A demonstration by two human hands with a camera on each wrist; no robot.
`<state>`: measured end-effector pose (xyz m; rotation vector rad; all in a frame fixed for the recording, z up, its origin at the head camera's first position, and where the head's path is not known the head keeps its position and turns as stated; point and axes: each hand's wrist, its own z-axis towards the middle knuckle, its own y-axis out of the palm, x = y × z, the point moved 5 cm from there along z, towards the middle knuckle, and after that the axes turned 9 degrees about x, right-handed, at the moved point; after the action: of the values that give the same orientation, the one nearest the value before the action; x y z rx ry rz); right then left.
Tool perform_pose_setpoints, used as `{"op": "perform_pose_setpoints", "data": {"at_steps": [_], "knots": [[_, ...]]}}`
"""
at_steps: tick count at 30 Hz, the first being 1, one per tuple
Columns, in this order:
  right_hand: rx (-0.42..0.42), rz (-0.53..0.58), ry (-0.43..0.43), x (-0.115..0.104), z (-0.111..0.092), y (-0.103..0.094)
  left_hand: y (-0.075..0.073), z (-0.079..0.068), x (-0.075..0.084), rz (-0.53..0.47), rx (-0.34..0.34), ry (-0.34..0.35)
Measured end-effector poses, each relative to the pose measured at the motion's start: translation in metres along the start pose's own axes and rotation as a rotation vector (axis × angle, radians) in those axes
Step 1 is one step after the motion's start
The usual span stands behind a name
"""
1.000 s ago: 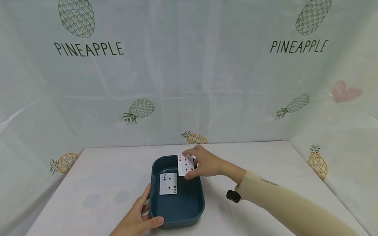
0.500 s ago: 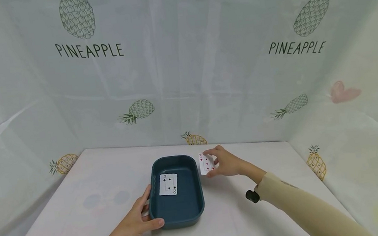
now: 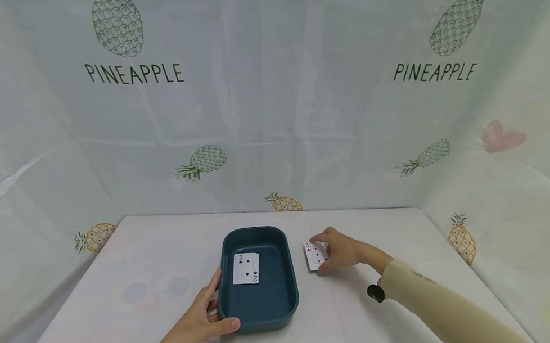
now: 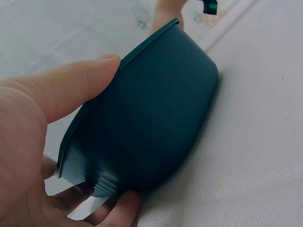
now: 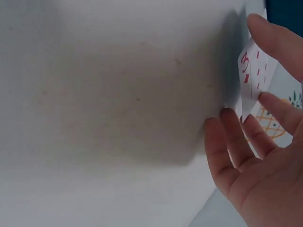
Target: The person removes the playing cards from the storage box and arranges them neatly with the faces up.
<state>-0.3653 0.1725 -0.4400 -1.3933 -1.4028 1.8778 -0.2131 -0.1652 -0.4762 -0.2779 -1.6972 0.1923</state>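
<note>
My left hand (image 3: 202,318) grips the left side of a dark teal plastic tray (image 3: 285,314); its thumb lies at the rim and the other fingers spread along the wall. Inside the tray, left of its middle, a playing card (image 3: 246,268) with black pips and a 2 in its corners lies face up. Right of the tray, my right hand (image 3: 341,250) holds a playing card (image 3: 316,254) with red diamonds between thumb and fingers, close over the table. In the right wrist view that card (image 5: 253,71) stands tilted, its face partly hidden by the thumb.
A white cloth with faint coloured spots covers the table (image 3: 162,258). Behind and at both sides hangs a pale sheet (image 3: 266,93) printed with pineapples. A black band device (image 3: 376,293) sits at the right wrist, below a beige sleeve (image 3: 437,300).
My right hand has carried the diamond card from over the tray's far right corner out to the right, then down toward the table. The left hand, tray and black-pip card have stayed put.
</note>
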Motion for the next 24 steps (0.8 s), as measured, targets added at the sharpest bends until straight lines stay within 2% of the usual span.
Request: {"op": "perform_pose_setpoints", "data": {"at_steps": [5,10,24], "knots": [[-0.039,0.021,0.041,0.011,0.001,0.007,0.002,0.000,-0.002,-0.030,-0.022,-0.002],[-0.039,0.032,0.071,0.018,0.005,0.012,0.002,0.000,-0.001,-0.025,-0.031,0.004],[-0.029,0.016,0.089,0.018,0.008,0.013,-0.001,0.001,-0.002,-0.003,-0.032,-0.001]]}}
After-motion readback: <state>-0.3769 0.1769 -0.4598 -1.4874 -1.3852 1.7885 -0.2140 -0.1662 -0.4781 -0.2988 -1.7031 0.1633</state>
